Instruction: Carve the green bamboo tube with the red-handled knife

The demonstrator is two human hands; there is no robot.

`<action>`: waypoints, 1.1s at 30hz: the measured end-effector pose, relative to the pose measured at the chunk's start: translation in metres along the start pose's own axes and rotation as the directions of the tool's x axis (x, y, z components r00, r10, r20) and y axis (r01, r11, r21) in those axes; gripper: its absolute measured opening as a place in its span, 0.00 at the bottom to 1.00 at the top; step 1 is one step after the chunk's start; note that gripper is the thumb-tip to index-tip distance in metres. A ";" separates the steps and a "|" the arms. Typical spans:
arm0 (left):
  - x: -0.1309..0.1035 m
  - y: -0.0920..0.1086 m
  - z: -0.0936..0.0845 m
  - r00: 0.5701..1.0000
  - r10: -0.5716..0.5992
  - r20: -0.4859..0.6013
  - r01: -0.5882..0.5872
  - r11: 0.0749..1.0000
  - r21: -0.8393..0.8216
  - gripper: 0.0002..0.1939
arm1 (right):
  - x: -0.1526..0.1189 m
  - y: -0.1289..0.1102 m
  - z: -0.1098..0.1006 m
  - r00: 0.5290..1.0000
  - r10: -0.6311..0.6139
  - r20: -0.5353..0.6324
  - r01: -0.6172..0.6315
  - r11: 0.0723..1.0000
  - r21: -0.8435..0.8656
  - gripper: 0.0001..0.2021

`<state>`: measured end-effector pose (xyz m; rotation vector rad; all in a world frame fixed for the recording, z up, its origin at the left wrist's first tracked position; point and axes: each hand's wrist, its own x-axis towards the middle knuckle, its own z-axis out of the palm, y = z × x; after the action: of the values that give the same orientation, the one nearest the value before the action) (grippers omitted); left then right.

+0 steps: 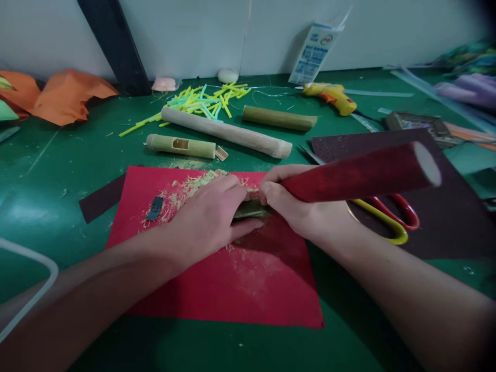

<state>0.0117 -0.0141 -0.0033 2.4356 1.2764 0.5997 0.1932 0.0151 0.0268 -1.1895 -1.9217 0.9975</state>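
Note:
My left hand (217, 209) is closed around a short piece of green bamboo (251, 208), pressing it down on a red sheet (248, 289). My right hand (296, 206) grips a tool by its thick red wooden handle (360, 173), pale at the butt end. The handle slants up to the right; its working end is hidden by my fingers at the bamboo. Pale shavings (197, 183) lie around and behind my left hand. A small dark piece (155, 208) rests on the sheet's left side.
Behind the sheet lie a notched bamboo tube (180, 145), a long pale stick (228, 133), another bamboo length (279, 119) and cut yellow-green strips (194, 103). Scissors (387, 222) sit on a dark sheet (445, 206) at right, partly under my right arm. A yellow glue gun (329, 97) lies farther back.

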 end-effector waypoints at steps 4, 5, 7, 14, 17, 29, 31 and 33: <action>0.003 -0.002 -0.001 1.000 0.007 -0.004 -0.007 0.998 -0.057 0.10 | -0.001 0.001 0.000 1.000 -0.029 -0.007 0.029 0.999 0.028 0.11; 0.003 -0.003 -0.001 1.000 0.012 -0.002 -0.012 0.998 -0.065 0.10 | -0.001 0.001 0.000 0.999 -0.044 0.002 0.044 0.998 0.048 0.11; 0.003 -0.004 -0.002 1.000 0.013 0.006 -0.012 0.997 -0.083 0.10 | -0.003 0.002 0.000 0.998 -0.037 0.041 0.035 0.998 0.061 0.11; 0.003 -0.005 -0.003 1.000 0.000 0.023 0.001 0.999 -0.049 0.11 | -0.003 0.008 0.000 0.994 0.028 -0.108 -0.015 0.993 0.116 0.11; 0.004 -0.004 -0.002 1.000 0.007 0.003 -0.006 0.999 -0.042 0.10 | 0.000 0.008 0.000 0.997 0.008 -0.072 -0.003 0.997 0.077 0.11; 0.004 0.000 0.000 1.000 -0.002 -0.024 0.004 0.998 0.066 0.10 | 0.001 0.005 0.000 0.999 0.012 -0.037 -0.012 1.000 0.011 0.11; 0.004 0.000 0.001 0.999 0.012 -0.030 -0.010 0.997 0.077 0.10 | 0.002 0.005 0.000 0.999 0.021 -0.029 -0.021 1.000 0.008 0.11; 0.004 0.000 0.001 0.999 0.023 -0.032 -0.020 0.996 0.084 0.10 | 0.002 0.004 -0.001 0.999 0.029 -0.030 -0.029 1.000 0.008 0.11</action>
<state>0.0139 -0.0106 -0.0031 2.5202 1.3144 0.6058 0.1947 0.0182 0.0236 -1.2249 -1.8812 0.9959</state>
